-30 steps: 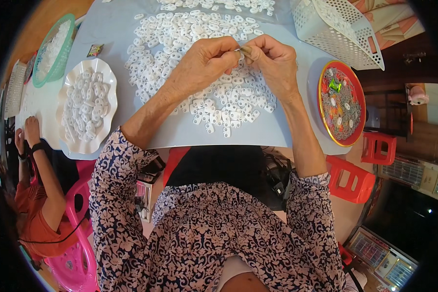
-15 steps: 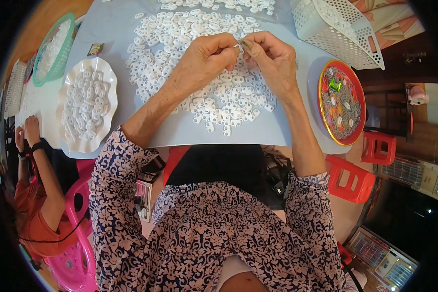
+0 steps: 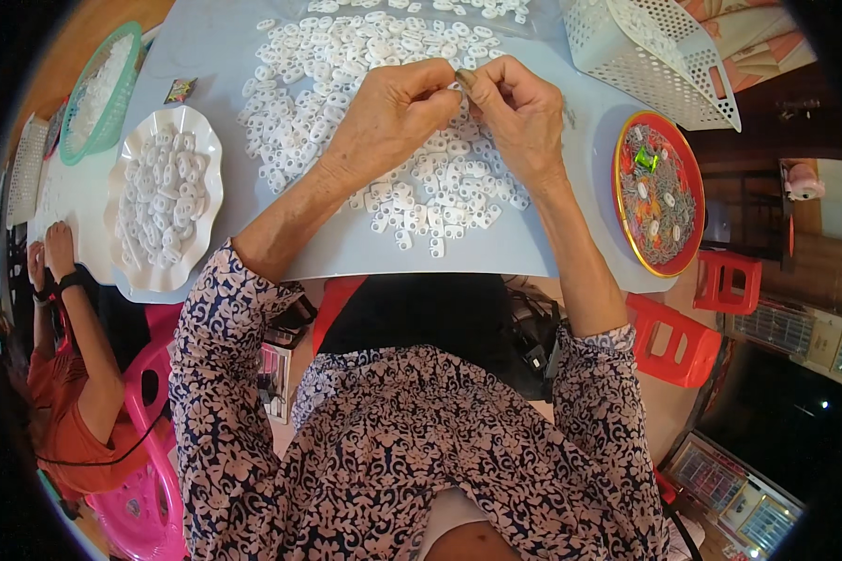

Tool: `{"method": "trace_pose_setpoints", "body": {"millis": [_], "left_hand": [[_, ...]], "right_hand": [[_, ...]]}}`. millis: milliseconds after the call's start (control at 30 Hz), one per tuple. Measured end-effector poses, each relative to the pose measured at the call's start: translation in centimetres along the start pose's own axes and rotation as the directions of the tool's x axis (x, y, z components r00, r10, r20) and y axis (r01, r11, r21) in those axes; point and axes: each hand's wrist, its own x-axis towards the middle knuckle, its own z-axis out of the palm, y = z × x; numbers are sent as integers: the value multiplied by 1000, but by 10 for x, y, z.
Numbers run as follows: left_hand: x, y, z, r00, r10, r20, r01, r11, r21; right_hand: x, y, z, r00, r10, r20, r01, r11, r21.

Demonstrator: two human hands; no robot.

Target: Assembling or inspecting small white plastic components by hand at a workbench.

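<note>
My left hand (image 3: 393,110) and my right hand (image 3: 522,114) meet at the fingertips over a spread heap of small white plastic pieces (image 3: 295,117), oval with two holes. The left thumb and forefinger are pinched on a small white plastic piece, mostly covered by the fingers now. Thumb and forefinger of the right hand are closed too, right against the left fingertips. Whatever the right fingers hold is hidden. Several loose white pieces lie below my wrists, towards the table's near edge.
On the left stands a white scalloped plate (image 3: 163,279) of similar pieces, with a small wrapped packet (image 3: 181,91) behind it. At right are a red gold-rimmed tray (image 3: 619,192) of thin metal bits and a white perforated basket (image 3: 589,51). Another person's hands (image 3: 59,251) rest far left.
Both hands stay together and the fingertips have shifted slightly. The white piece that showed between them is now mostly covered. The view has moved a little.
</note>
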Motion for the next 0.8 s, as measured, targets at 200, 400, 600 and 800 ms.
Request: {"method": "trace_pose_setpoints", "body": {"millis": [200, 400, 600, 800], "left_hand": [[4, -4, -4, 999, -29, 45, 33, 997, -77], [4, -5, -3, 996, -58, 67, 69, 982, -177], [4, -6, -1, 997, -32, 64, 39, 991, -124], [-1, -1, 2, 1000, 11, -1, -11, 997, 75]], "right_hand": [[2, 3, -5, 997, 34, 62, -46, 979, 200], [1, 3, -8, 996, -2, 85, -13, 984, 179], [2, 6, -7, 998, 20, 64, -30, 987, 159], [0, 5, 0, 1000, -18, 6, 18, 1000, -12]]}}
